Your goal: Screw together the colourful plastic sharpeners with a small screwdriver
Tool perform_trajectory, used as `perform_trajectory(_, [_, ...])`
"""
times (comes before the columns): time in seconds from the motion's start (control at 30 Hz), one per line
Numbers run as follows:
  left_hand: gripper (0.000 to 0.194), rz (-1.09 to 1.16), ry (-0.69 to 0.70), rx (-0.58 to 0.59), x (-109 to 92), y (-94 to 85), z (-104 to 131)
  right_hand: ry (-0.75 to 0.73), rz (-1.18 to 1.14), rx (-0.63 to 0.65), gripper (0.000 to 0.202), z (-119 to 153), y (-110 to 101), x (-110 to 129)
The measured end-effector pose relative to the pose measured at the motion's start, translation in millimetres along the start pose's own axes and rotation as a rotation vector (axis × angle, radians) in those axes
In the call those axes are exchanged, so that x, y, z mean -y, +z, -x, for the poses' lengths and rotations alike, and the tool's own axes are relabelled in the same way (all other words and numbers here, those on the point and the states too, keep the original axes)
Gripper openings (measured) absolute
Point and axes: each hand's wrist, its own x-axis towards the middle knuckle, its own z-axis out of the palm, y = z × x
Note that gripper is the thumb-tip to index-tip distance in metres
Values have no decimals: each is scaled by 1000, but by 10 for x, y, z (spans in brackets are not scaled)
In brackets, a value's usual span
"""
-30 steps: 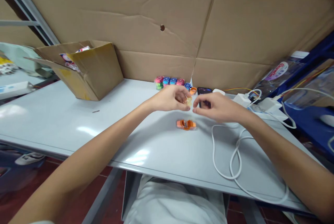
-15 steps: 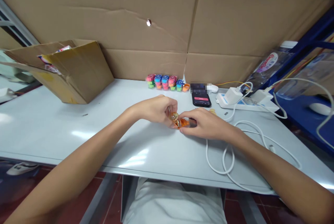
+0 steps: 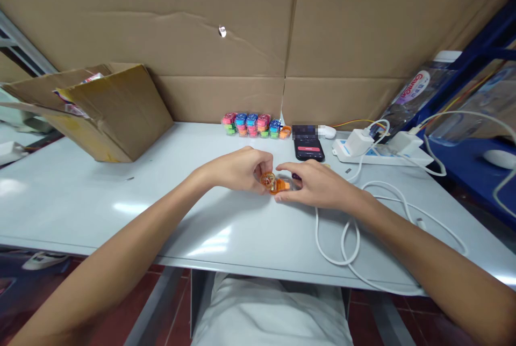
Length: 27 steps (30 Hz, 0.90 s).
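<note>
My left hand (image 3: 244, 170) pinches an orange toy watch (image 3: 267, 180) by its round, see-through dial end, low over the table. From the dial, an orange piece and a clear plastic part (image 3: 287, 184) reach right into my right hand (image 3: 322, 185). The index finger and thumb of this hand are spread on either side of the clear part, while its other fingers curl behind, partly hidden. Something small and dark shows between them. Behind the hands stands a row of colourful toy watches (image 3: 252, 124), pink, blue, green and orange, in stacks.
A black phone (image 3: 308, 150) lies near the row. On the right are a white power strip (image 3: 381, 157), looped white cables (image 3: 350, 244) and a leaning plastic bottle (image 3: 419, 91). An open cardboard box (image 3: 121, 115) stands at left; a cardboard sheet (image 3: 193, 40) backs the table.
My right index finger has lifted and the gap to the thumb is wider, showing more of the clear part. The toy watch's dial is turned more upward. The view has shifted slightly.
</note>
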Motion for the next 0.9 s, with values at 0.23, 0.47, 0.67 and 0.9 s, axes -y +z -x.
perform_trajectory(0.23, [21,-40,27,-40,-38,74,-13,-32,16,20,30,28,-34,-38])
perform_trajectory(0.47, [20,-22,44,-43,-71,123,-23,-44,26,15,23,30,13,-41])
perform_trajectory(0.67, [20,-24,18,-41,-86,138,-38,-58,26,16,17,36,9,-43])
perform_trajectory(0.9, [19,-39,5,-29,-109,125,-32,-66,23,19,15,22,8,-45])
